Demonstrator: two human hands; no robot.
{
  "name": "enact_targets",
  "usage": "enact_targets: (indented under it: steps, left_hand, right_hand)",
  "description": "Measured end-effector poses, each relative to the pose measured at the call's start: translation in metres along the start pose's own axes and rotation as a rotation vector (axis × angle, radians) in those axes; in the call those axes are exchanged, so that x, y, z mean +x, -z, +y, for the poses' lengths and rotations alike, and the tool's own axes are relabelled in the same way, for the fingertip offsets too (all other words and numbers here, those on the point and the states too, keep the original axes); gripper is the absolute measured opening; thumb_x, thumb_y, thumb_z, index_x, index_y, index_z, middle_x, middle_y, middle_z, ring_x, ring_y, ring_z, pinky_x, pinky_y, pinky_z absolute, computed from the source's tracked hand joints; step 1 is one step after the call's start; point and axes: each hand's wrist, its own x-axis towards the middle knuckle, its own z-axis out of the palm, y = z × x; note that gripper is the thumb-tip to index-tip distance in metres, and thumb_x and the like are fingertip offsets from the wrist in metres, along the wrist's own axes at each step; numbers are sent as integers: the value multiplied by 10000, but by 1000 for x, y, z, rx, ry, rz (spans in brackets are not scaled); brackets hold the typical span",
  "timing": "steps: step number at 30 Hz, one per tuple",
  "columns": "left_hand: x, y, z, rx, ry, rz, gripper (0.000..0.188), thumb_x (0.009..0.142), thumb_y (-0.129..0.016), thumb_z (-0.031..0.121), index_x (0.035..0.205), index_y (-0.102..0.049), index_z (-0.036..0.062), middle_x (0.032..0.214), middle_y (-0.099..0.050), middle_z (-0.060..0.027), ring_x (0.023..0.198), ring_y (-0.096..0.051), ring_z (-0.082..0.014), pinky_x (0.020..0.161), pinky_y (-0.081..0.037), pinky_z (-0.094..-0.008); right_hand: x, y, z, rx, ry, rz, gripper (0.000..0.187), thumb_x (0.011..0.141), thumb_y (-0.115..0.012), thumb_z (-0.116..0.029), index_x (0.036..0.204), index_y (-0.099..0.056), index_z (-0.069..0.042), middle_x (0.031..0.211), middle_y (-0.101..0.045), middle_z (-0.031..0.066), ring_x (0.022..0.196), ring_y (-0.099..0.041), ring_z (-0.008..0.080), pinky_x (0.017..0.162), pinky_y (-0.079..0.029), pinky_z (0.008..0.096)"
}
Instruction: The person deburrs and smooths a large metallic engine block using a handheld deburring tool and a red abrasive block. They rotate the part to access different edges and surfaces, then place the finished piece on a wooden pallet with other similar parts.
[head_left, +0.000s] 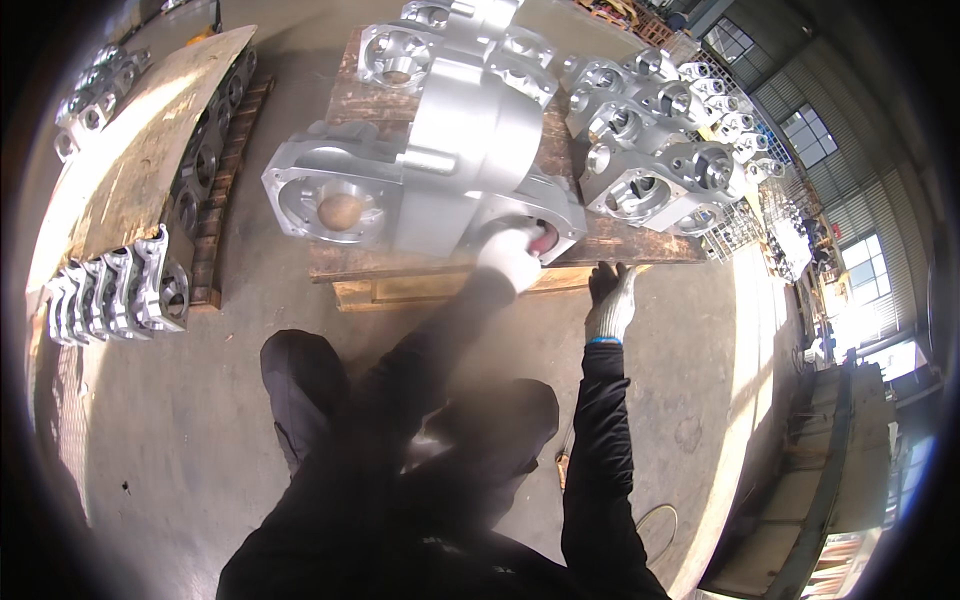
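A large silver metal casting lies on a wooden pallet in front of me. It has a thick rounded middle and a hollow housing at each near side. My left hand, in a white glove, reaches into the right housing's round opening. Its fingers look closed but are partly hidden and blurred. A small reddish thing shows at their tips; I cannot tell what it is. My right hand, gloved in white with dark fingers, is at the pallet's near edge, fingers somewhat apart and nothing visible in them.
More silver castings crowd the right side. On the left, a tilted plywood sheet lies over further castings, and a row of ribbed castings stands nearer. My knees are close below the pallet. A thin hose loops on the floor.
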Motion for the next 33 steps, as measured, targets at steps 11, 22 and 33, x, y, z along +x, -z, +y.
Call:
enact_targets:
  steps: [11, 22, 33]
  left_hand:
    - [-66, 25, 4, -543, 75, -127, 430, 895, -711, 78, 1317, -717, -1, 1179, -777, -239, 1088, -744, -353, 953, -573, -419]
    - [-125, 53, 53, 220, 145, 546, 690, 891, -867, 339, 1432, -550, 50, 1321, -629, -178, 1198, -659, -395, 1046, -539, -509]
    - [-12, 204, 87, -62, -332, 738, 521, 1112, -643, 432, 1288, -687, -57, 906, -683, -85, 778, -668, -169, 690, -554, -327]
  right_hand:
    - [-120, -15, 57, 469, -526, -689, 593, 1122, -597, -499, 1549, -538, -92, 1476, -646, 44, 1320, -627, 210, 1110, -516, 414]
    - [-135, -11, 12, 298, 35, -411, 577, 1129, -631, -268, 1620, -409, -62, 1480, -612, 123, 1316, -632, 271, 1148, -512, 462]
    - [-41, -51, -17, -414, 89, -474, 437, 934, -692, 6, 1365, -628, -22, 1161, -712, 25, 1044, -650, 122, 908, -539, 288]
